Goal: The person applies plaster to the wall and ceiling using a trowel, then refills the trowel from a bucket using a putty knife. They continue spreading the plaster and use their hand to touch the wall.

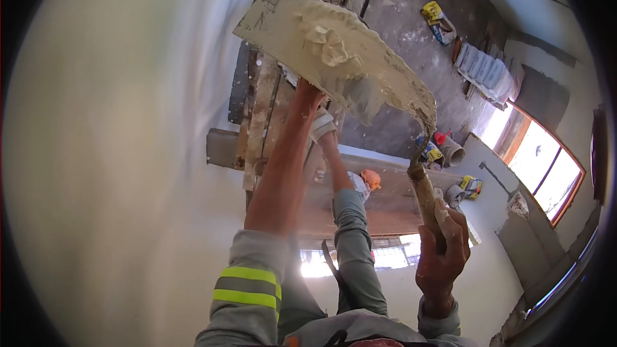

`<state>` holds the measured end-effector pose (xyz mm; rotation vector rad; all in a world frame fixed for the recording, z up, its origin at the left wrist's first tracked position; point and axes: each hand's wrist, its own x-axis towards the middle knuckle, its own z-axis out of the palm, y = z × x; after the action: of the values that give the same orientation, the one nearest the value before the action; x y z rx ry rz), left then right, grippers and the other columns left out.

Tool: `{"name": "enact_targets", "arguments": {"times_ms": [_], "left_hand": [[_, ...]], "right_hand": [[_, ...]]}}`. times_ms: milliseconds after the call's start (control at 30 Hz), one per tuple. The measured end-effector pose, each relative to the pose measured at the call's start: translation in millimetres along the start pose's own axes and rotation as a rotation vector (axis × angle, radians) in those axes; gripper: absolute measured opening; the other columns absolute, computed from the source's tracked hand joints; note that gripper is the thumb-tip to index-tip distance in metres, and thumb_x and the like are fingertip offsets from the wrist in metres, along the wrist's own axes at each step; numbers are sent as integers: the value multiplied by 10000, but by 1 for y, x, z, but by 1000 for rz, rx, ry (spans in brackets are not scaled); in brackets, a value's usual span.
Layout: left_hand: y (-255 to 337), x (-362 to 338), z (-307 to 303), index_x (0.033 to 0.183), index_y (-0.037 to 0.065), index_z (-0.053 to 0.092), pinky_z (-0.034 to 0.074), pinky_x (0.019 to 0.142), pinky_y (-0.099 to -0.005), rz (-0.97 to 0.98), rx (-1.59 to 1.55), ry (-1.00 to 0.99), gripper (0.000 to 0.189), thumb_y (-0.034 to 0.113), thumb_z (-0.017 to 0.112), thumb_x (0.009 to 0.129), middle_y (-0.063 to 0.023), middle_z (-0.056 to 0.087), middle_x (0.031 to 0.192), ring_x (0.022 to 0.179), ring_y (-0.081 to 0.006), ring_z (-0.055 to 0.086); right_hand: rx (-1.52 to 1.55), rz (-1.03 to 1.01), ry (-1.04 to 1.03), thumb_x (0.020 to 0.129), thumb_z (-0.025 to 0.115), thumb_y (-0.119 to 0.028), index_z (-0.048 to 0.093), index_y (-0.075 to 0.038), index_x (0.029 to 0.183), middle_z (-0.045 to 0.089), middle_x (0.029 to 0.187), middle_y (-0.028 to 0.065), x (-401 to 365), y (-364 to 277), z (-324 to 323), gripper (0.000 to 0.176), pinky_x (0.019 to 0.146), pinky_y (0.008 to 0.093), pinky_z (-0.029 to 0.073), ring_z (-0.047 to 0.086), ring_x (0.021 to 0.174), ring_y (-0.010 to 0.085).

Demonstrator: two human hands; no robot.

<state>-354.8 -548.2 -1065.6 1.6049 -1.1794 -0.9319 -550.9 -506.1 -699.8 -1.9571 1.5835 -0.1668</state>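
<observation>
My left hand (310, 94) reaches up under a flat board (273, 16) and holds it from below; the board hides most of the fingers. A thick lump of wet beige plaster (329, 43) lies on the board and spreads toward its right end. My right hand (442, 258) is closed around the wooden handle of a trowel (425, 194). The trowel's blade meets the plaster at the board's right edge. Both arms wear grey sleeves, the left one with a yellow reflective band.
A smooth white wall (122, 154) fills the left side, close by. My leg (352, 231) and shoe stand on wooden scaffold planks (262, 106). Far below lie a concrete floor, bags (439, 22), corrugated sheets (486, 72) and buckets (451, 151). A bright window (541, 162) is at right.
</observation>
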Motion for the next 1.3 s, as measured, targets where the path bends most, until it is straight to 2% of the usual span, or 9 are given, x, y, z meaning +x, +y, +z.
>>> {"name": "enact_targets", "arguments": {"times_ms": [200, 400, 567, 700, 833, 900, 967, 1067, 1300], "left_hand": [[6, -4, -21, 1201, 40, 599, 463, 940, -391, -53, -54, 3, 474, 191, 756, 779, -113, 632, 1188, 1080, -272, 579], [11, -29, -60, 1201, 39, 600, 465, 935, -387, -158, -132, -16, 471, 187, 755, 782, -109, 633, 1188, 1076, -263, 579], [35, -90, -113, 1202, 38, 601, 467, 931, -384, -323, -228, -39, 468, 183, 754, 784, -106, 633, 1189, 1073, -256, 579], [92, -152, -164, 1202, 37, 601, 469, 928, -382, -436, -308, -15, 466, 181, 754, 786, -104, 633, 1190, 1070, -250, 580], [168, -195, -201, 1202, 36, 602, 470, 926, -379, -482, -446, 34, 464, 178, 753, 788, -101, 633, 1190, 1067, -244, 580], [202, -211, -220, 1202, 35, 602, 471, 924, -378, -470, -513, 56, 463, 177, 753, 789, -100, 633, 1190, 1066, -241, 580], [238, -235, -244, 1203, 35, 602, 472, 923, -377, -431, -574, 91, 462, 176, 753, 790, -99, 633, 1191, 1064, -238, 580], [275, -265, -275, 1203, 34, 603, 473, 920, -375, -388, -642, 124, 460, 174, 753, 791, -97, 634, 1191, 1062, -234, 581], [324, -331, -328, 1203, 33, 603, 476, 915, -370, -298, -704, 195, 456, 169, 752, 794, -93, 634, 1192, 1058, -224, 581]], "right_hand": [[175, 134, 1, 779, 650, 33, 568, 42, 1130, 629, 1051, 212, -25, 32, -43, 361, 795, 346, 494, 615, 905, 244], [376, 402, -49, 914, 622, -155, 575, 39, 1123, 580, 829, 62, 3, 32, -59, 289, 538, 234, 407, 512, 598, 74], [227, 247, -313, 913, 615, -165, 602, -13, 1139, 563, 713, 31, 99, 106, 57, 273, 469, 255, 386, 498, 530, 74], [323, 496, -469, 938, 578, -232, 606, -5, 1081, 623, 774, 88, 157, 123, 172, 270, 506, 304, 474, 577, 536, 172], [-353, -214, -337, 946, 567, -261, 586, 31, 1134, 645, 1065, 214, 132, 127, 209, 349, 868, 438, 472, 604, 972, 390], [117, -189, -456, 945, 555, -238, 613, -8, 1033, 625, 978, 178, 110, 28, 161, 254, 849, 373, 457, 593, 927, 300], [614, -539, -567, 928, 552, -147, 623, 10, 1039, 610, 996, 161, 58, -126, 79, 205, 885, 345, 433, 577, 969, 273], [698, -669, -744, 914, 551, -135, 613, 37, 1070, 581, 1094, 166, 3, -253, 29, 240, 933, 368, 410, 552, 1045, 284], [511, -1189, -967, 827, 647, -135, 622, 28, 1133, 580, 1224, 213, -68, -349, 2, 348, 1022, 450, 378, 513, 1178, 390]]}}
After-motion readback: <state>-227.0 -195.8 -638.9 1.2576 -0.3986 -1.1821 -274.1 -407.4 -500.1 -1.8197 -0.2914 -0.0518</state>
